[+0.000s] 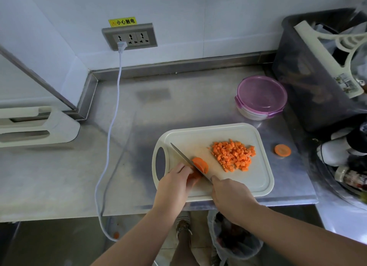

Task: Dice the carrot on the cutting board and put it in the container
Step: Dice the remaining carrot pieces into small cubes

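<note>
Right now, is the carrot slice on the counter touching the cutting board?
Apart. The head view shows bare counter between the carrot slice and the cutting board's right edge.

Yellow sticker (122, 22) on wall, just above socket panel (129, 36): black characters "小心触电", small warning symbol at left end. Label on white rack (346, 84) in bin at right: print too small to read. Bottle label (355, 178) at right edge: blurred, unreadable.

Found smooth matt plastic in the cutting board (248, 178) under the fingers (181, 169); bright bare metal in the knife (181, 154) reaching beyond them; dull brushed, smeared steel in the counter (139, 110); glossy translucent purple plastic in the container (261, 93) lid far past them.
</note>
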Available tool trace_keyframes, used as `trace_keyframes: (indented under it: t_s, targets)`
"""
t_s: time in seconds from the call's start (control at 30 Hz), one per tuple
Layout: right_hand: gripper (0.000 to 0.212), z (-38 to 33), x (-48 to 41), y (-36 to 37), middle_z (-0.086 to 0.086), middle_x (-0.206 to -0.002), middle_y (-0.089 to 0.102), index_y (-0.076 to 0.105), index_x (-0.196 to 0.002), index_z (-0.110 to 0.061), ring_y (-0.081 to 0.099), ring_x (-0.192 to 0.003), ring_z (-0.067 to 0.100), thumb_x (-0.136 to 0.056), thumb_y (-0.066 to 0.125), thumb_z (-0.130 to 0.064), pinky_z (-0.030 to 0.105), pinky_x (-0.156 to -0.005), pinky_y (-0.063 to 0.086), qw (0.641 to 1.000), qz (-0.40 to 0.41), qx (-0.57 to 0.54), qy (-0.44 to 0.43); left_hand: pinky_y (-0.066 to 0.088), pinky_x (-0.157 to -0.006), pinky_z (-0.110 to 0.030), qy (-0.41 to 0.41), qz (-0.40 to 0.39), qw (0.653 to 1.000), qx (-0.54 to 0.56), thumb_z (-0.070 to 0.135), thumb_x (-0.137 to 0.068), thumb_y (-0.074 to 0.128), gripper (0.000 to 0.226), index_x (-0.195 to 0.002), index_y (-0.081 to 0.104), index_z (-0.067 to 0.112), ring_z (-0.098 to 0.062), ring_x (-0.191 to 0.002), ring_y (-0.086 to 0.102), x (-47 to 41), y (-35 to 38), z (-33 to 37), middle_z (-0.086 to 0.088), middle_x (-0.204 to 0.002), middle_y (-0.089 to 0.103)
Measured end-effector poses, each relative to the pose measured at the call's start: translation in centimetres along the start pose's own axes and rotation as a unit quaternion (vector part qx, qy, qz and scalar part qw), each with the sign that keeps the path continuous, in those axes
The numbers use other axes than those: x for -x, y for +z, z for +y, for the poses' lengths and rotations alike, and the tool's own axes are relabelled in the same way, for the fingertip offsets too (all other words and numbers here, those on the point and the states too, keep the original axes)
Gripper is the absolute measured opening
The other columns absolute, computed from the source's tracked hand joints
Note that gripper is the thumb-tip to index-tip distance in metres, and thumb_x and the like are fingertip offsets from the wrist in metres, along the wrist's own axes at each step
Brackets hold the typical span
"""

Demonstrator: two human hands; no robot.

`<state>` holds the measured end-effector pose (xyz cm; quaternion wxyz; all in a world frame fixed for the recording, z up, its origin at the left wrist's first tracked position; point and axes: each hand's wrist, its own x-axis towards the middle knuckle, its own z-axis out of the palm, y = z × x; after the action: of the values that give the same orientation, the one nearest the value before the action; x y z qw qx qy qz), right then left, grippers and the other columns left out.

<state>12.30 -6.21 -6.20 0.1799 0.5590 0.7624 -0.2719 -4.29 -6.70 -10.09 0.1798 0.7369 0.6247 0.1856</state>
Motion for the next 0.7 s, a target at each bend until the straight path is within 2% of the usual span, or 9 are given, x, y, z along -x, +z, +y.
trace_keyframes:
  t_s: [0.1, 0.2, 0.27, 0.4, 0.57, 0.7]
  targets:
    - [0.026, 0.2, 0.4, 0.0, 0.002, -0.089, 0.056, 0.044, -0.125, -0.016, 0.061, -0.084, 0.023, -0.099, 0.038, -0.017, 0.034, -0.072, 0.053, 1.000, 0.011, 0.001, -0.005, 0.047, -0.060, -0.032, -0.010, -0.004, 1.000, 0.016, 0.030, -0.089, 0.065, 0.013, -0.091, 0.067, 0.017, -0.018, -0.072, 0.060, 0.0, -0.2, 0.3, 0.006, -0.090, 0.059]
    - [0.028, 0.2, 1.0, 0.1, 0.001, -0.087, 0.050, 0.043, -0.126, -0.013, 0.050, -0.065, 0.021, -0.099, 0.038, -0.016, 0.033, -0.062, 0.046, 0.999, 0.034, 0.024, -0.023, 0.051, -0.065, -0.036, -0.013, -0.010, 1.000, 0.007, 0.036, -0.090, 0.061, 0.021, -0.093, 0.066, 0.016, -0.017, -0.079, 0.062, 0.0, -0.1, 0.2, 0.006, -0.094, 0.060]
    - [0.029, 0.2, 1.4, -0.1, 0.000, -0.087, 0.048, 0.043, -0.127, -0.013, 0.045, -0.059, 0.017, -0.098, 0.040, -0.016, 0.032, -0.059, 0.046, 0.998, 0.039, 0.040, -0.035, 0.051, -0.071, -0.036, -0.021, -0.028, 0.999, -0.002, 0.037, -0.092, 0.057, 0.023, -0.099, 0.066, 0.017, -0.017, -0.087, 0.061, 0.0, 0.0, 0.1, 0.006, -0.099, 0.059]
    - [0.025, 0.0, 1.9, -0.7, 0.001, -0.087, 0.060, 0.044, -0.124, -0.016, 0.063, -0.075, 0.021, -0.099, 0.042, -0.019, 0.037, -0.070, 0.057, 0.999, 0.043, -0.002, -0.017, 0.050, -0.074, -0.033, -0.032, -0.035, 0.999, -0.014, 0.038, -0.094, 0.055, 0.023, -0.103, 0.064, 0.020, -0.016, -0.094, 0.059, -0.1, 0.1, 0.1, 0.007, -0.105, 0.059]
    - [0.027, -0.2, 2.2, -0.5, 0.004, -0.089, 0.062, 0.044, -0.125, -0.016, 0.064, -0.076, 0.022, -0.099, 0.043, -0.018, 0.039, -0.071, 0.058, 0.999, 0.040, -0.006, -0.008, 0.051, -0.079, -0.033, -0.026, -0.046, 0.998, -0.017, 0.034, -0.094, 0.055, 0.022, -0.108, 0.063, 0.019, -0.015, -0.095, 0.061, 0.2, -0.2, 0.0, 0.007, -0.111, 0.057]
    - [0.030, -0.2, 2.1, -0.4, 0.003, -0.089, 0.060, 0.042, -0.128, -0.015, 0.063, -0.077, 0.021, -0.098, 0.044, -0.017, 0.038, -0.072, 0.058, 0.999, 0.031, 0.003, -0.014, 0.053, -0.073, -0.036, -0.018, -0.026, 0.999, -0.013, 0.032, -0.091, 0.059, 0.019, -0.102, 0.065, 0.018, -0.016, -0.087, 0.063, 0.3, 0.0, 0.0, 0.007, -0.106, 0.059]
